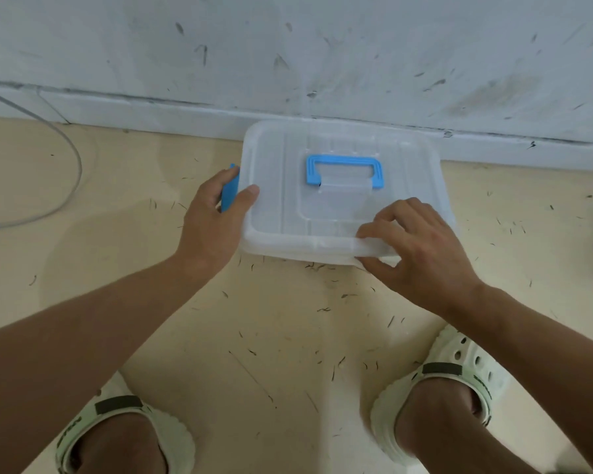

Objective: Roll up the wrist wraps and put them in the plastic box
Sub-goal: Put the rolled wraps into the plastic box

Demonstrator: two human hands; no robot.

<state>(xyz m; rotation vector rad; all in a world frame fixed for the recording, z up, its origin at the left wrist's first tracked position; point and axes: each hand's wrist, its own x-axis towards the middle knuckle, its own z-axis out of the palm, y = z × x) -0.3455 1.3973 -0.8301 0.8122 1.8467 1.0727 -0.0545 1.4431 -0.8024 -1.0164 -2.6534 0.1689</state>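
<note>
On the beige floor, against the white skirting board, stands the translucent plastic box (343, 189) with its lid on and blue carry handle (344, 171) lying flat. Left hand (213, 217) curls round the blue side latch (230, 191), thumb resting on the lid edge. Right hand (415, 248) pinches the near lid rim, fingers bent. Wrist wraps not discernible. Pale clogs (459, 371) lie nearer than both hands.

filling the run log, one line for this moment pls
stage: box closed | left hand: grips blue latch | right hand: pinches lid front edge | wraps: not visible
</note>
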